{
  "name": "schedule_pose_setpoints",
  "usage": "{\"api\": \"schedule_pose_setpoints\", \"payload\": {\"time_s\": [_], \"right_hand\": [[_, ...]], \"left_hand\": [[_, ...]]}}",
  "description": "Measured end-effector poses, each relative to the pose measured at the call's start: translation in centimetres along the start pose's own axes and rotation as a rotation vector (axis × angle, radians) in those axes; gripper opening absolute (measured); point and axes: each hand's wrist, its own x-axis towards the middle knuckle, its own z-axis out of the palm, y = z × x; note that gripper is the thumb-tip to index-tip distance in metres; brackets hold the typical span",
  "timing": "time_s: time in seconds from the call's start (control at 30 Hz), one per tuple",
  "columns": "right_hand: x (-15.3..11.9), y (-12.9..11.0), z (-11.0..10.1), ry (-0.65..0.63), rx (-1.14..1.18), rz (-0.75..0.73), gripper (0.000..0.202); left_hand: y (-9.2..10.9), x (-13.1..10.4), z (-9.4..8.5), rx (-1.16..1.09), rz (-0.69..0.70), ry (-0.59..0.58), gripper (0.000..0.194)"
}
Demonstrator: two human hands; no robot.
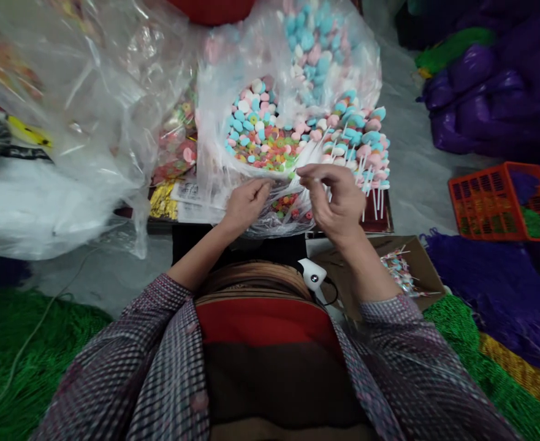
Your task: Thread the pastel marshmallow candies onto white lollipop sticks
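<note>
Close to the table's front edge, my left hand point(247, 203) has its thumb and fingers drawn together; what they pinch, if anything, is hidden. Across from it, my right hand point(336, 199) is closed in a pinch, and the small thing at its fingertips cannot be made out. Just beyond both hands, an open clear plastic bag point(212, 131) holds ring-shaped gummies point(270, 147) and blue, pink and white candies point(246, 116). More gummy rings point(288, 205) show through plastic between my hands. Candies on white sticks point(366, 147) are piled right of my right hand.
A large bag of blue and pink candies point(315, 49) stands behind. Clear plastic bags point(108, 92) crowd the left side. A cardboard box point(423, 266) with wrapped candies sits low on the right, near an orange basket point(485, 205) and purple bundles point(481, 98).
</note>
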Motion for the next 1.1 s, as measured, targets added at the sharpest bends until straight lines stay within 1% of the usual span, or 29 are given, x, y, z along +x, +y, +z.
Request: {"api": "schedule_pose_setpoints", "payload": {"time_s": [0.03, 0.07, 0.1, 0.13, 0.2, 0.23, 0.3, 0.33, 0.4, 0.47, 0.6, 0.73, 0.8, 0.93, 0.97, 1.07, 1.1], "right_hand": [[-0.4, -0.9, 0.3, 0.143, 0.136, 0.072, 0.023], [-0.8, -1.6, 0.7, 0.255, 0.257, 0.165, 0.022], [-1.1, -1.9, 1.1, 0.350, 0.367, 0.252, 0.021], [-1.4, -2.0, 1.5, 0.418, 0.469, 0.343, 0.020], [-1.9, -1.5, 2.2, 0.500, 0.654, 0.517, 0.018], [-2.2, -1.1, 2.4, 0.524, 0.735, 0.595, 0.018], [-2.9, -0.2, 2.6, 0.564, 0.858, 0.714, 0.018], [-3.3, 0.2, 2.6, 0.584, 0.896, 0.748, 0.018], [-4.3, 0.7, 2.3, 0.612, 0.929, 0.771, 0.019], [-5.3, 1.1, 1.9, 0.625, 0.923, 0.757, 0.021], [-6.7, 1.7, 1.6, 0.621, 0.822, 0.739, 0.025], [-7.4, 2.3, 1.7, 0.624, 0.726, 0.778, 0.025], [-7.5, 2.5, 1.7, 0.628, 0.722, 0.787, 0.025], [-7.7, 2.7, 1.4, 0.530, 0.715, 0.764, 0.021], [-7.8, 2.6, 1.4, 0.522, 0.719, 0.765, 0.020], [-8.1, 2.0, 0.9, 0.556, 0.774, 0.812, 0.021], [-8.2, 1.8, 0.6, 0.542, 0.792, 0.837, 0.023]], "left_hand": [[0.4, 0.0, -0.1, -0.057, -0.012, -0.008, 0.034], [0.9, 0.0, -0.2, -0.140, -0.028, -0.018, 0.037], [1.4, 0.0, -0.3, -0.246, -0.044, -0.028, 0.040], [1.9, 0.0, -0.4, -0.367, -0.057, -0.037, 0.043], [2.8, -0.2, -0.4, -0.595, -0.063, -0.034, 0.044], [3.2, -0.3, -0.4, -0.674, -0.057, -0.025, 0.042], [3.5, -0.5, -0.4, -0.752, -0.056, 0.004, 0.040], [3.6, -0.7, -0.4, -0.763, -0.061, 0.021, 0.040], [3.6, -0.9, -0.4, -0.767, -0.068, 0.049, 0.041], [3.5, -1.1, -0.4, -0.737, -0.085, 0.054, 0.040], [3.5, -1.3, -0.3, -0.521, -0.175, 0.008, 0.030], [3.7, -1.4, -0.2, -0.396, -0.166, -0.018, 0.030], [3.7, -1.5, -0.1, -0.383, -0.159, -0.011, 0.030], [3.7, -1.3, 0.0, -0.393, -0.160, 0.026, 0.034], [3.7, -1.3, 0.1, -0.398, -0.155, 0.035, 0.035], [3.7, -1.1, -0.1, -0.439, -0.125, 0.055, 0.038], [3.7, -1.0, -0.2, -0.450, -0.125, 0.056, 0.039]]}}
